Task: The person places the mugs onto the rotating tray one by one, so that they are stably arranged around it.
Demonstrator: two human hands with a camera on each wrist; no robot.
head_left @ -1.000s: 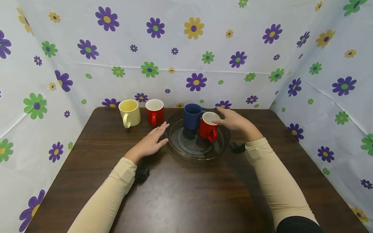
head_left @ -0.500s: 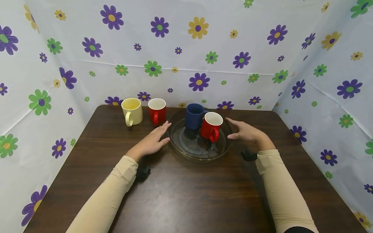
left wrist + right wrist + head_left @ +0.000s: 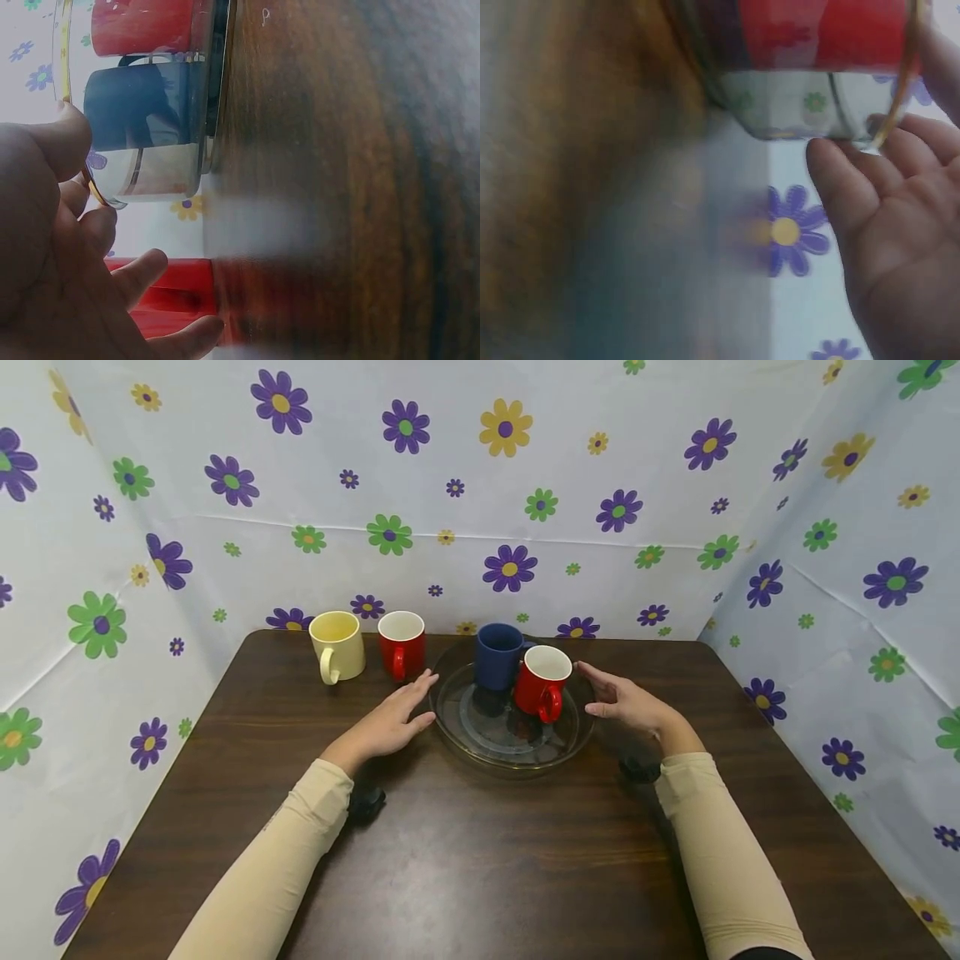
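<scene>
A clear glass bowl [image 3: 517, 767] stands on the table with a blue mug [image 3: 497, 660] and a red mug [image 3: 537, 692] upright inside. My left hand [image 3: 381, 727] is at the bowl's left side, fingers spread. In the left wrist view its thumb and nearest fingers touch the bowl's rim [image 3: 64, 45], while two other fingers extend in front of a second red mug [image 3: 176, 292]. My right hand [image 3: 630, 702] is at the opposite side, fingers loosely bent. In the right wrist view its fingertips touch the glass wall near the rim [image 3: 900, 105].
A yellow mug [image 3: 337, 647] and the second red mug stand left of the bowl, near the back edge of the dark wooden table [image 3: 480, 860]. A white flower-print sheet [image 3: 450, 460] hangs behind and along both sides.
My right hand has moved off the red mug in the bowl, outward to the bowl's right side. My left hand stays at the left side. The mugs stay where they were.
</scene>
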